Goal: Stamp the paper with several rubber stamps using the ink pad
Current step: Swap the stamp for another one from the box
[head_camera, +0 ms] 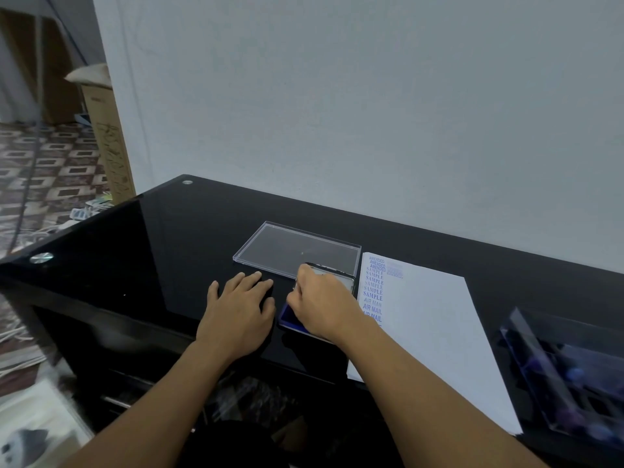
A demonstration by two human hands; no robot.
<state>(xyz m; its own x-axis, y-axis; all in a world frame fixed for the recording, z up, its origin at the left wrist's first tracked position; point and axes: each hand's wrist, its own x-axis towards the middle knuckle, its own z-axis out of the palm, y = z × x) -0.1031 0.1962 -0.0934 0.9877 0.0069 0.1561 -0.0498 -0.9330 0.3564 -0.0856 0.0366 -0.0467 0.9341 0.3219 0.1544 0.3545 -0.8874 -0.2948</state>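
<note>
- The left hand (239,312) lies flat on the black glass table (152,248), fingers straight and slightly spread.
- A clear plastic lid (297,251) lies just beyond both hands.
- The right hand (320,302) is down over the blue ink pad (289,315), fingers curled together; what they pinch is hidden.
- The stamped paper (422,315) lies just right of the pad.
- A blurred clear case (567,373) sits at the far right.
</note>
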